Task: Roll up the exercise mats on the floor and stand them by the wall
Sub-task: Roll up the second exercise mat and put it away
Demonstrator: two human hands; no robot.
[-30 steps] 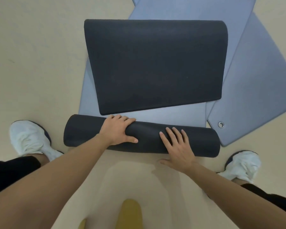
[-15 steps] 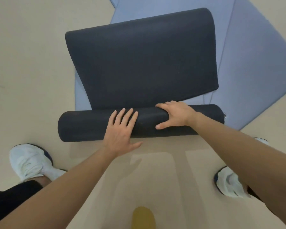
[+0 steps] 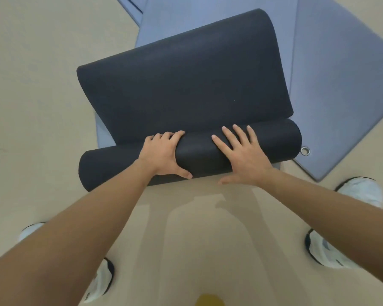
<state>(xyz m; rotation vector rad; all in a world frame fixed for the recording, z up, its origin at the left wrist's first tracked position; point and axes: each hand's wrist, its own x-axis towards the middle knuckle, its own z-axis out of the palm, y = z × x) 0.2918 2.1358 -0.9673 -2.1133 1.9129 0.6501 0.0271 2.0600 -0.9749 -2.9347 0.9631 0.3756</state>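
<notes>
Beige floor (image 3: pixel 42 107) all around, and down at 7 o'clock sits the person's left shoe (image 3: pixel 102 281), white. Centre frame, the black mat (image 3: pixel 186 85) is partly rolled. Its roll (image 3: pixel 111 166) lies crosswise, the right end tipped toward 2 o'clock, and the flat remainder stretches off to 12 o'clock. On the roll's middle goes the left hand (image 3: pixel 161 155), fingers curled over the top and thumb along the near side, so it grips the roll. Just beside it the right hand (image 3: pixel 241 155) lies flat on top, fingers straight and spread, thumb low at the near edge, clasping nothing. Under the black mat lies a blue-grey mat (image 3: pixel 208 16). At 2 o'clock there's a second blue-grey mat (image 3: pixel 341 96), its corner eyelet (image 3: pixel 305 150) just off the roll's right end. At 4 o'clock, the right shoe (image 3: pixel 363 191).
</notes>
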